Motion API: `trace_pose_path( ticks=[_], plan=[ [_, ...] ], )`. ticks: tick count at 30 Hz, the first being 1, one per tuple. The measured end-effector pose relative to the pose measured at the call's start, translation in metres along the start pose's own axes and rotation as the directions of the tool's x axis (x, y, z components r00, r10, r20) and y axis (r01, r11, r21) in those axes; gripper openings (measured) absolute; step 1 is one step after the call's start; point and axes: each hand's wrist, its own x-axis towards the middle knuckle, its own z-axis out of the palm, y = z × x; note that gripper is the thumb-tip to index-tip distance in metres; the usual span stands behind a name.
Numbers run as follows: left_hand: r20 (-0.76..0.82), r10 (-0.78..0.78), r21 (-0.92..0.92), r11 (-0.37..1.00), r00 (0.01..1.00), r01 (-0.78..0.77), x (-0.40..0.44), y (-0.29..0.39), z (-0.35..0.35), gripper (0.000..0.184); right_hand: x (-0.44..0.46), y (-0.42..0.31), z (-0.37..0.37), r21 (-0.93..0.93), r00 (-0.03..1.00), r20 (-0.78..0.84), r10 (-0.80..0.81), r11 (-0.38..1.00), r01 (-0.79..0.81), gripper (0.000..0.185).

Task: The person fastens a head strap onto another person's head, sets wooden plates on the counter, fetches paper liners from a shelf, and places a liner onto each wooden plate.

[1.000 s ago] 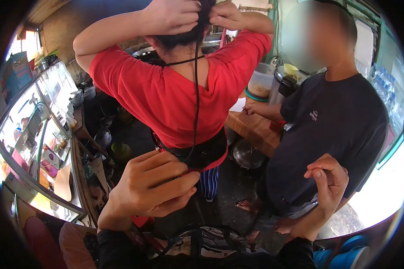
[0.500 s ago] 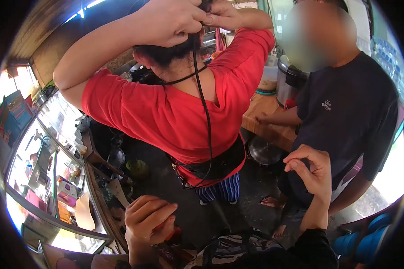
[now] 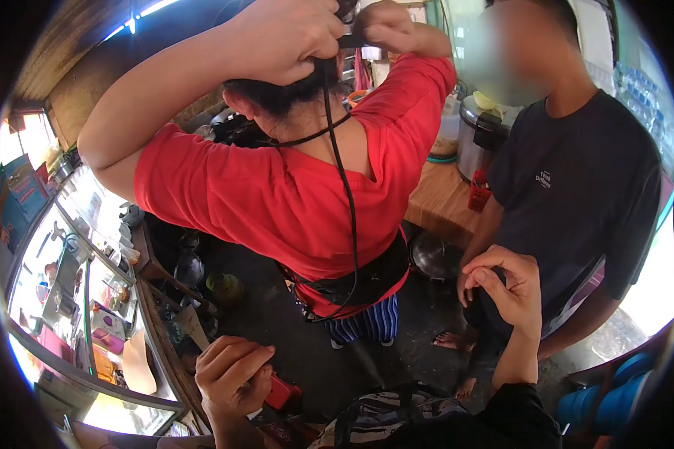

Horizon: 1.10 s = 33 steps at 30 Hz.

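Observation:
My left hand (image 3: 232, 378) is raised at the lower left, its fingers curled in with nothing visible in them. Just beyond it is a small red object (image 3: 281, 393), partly hidden; I cannot tell whether they touch. My right hand (image 3: 508, 288) is up at the right, thumb and fingertips drawn together in a bare pinch. It appears in front of a person in a dark T-shirt (image 3: 577, 202). Between my hands, a person in a red shirt (image 3: 277, 202) faces away with both arms lifted to the head. A black cord (image 3: 341, 179) hangs down that person's back.
A glass display case (image 3: 90, 299) with goods runs along the left. At the right back, a wooden table (image 3: 442, 191) bears a metal cooker (image 3: 472, 142) and a red basket (image 3: 479, 196). A dark pan (image 3: 434, 254) is below it. Blue containers (image 3: 606, 396) are at the lower right.
Both my hands have shifted slightly left and stay curled. The person in dark has drawn an arm back from the table, uncovering the red basket. More of the small red object shows.

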Motion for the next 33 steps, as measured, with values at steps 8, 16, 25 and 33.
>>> trace_pose_path(
  ticks=[8,16,25,33],
  plan=[
    [-0.037,0.042,0.014,0.999,0.998,-0.041,0.003,-0.004,0.004,0.018,-0.011,-0.009,-0.003,-0.031,0.998,-0.061,0.001,1.000,-0.003,0.007],
    [-0.467,0.659,0.485,0.749,0.590,-0.451,0.020,0.001,-0.039,0.018,-0.012,-0.049,-0.013,-0.121,0.880,-0.217,-0.424,0.906,0.407,0.015],
    [-0.324,0.895,0.662,0.445,0.306,-0.603,0.018,0.034,-0.050,0.022,-0.066,-0.212,-0.038,-0.165,0.129,-0.003,-0.992,0.128,0.978,0.016],
    [-0.281,0.905,0.639,0.426,0.321,-0.640,0.007,0.040,-0.048,0.026,-0.050,-0.230,-0.018,-0.508,-0.287,0.085,-0.954,-0.290,0.811,0.013]
  ],
)
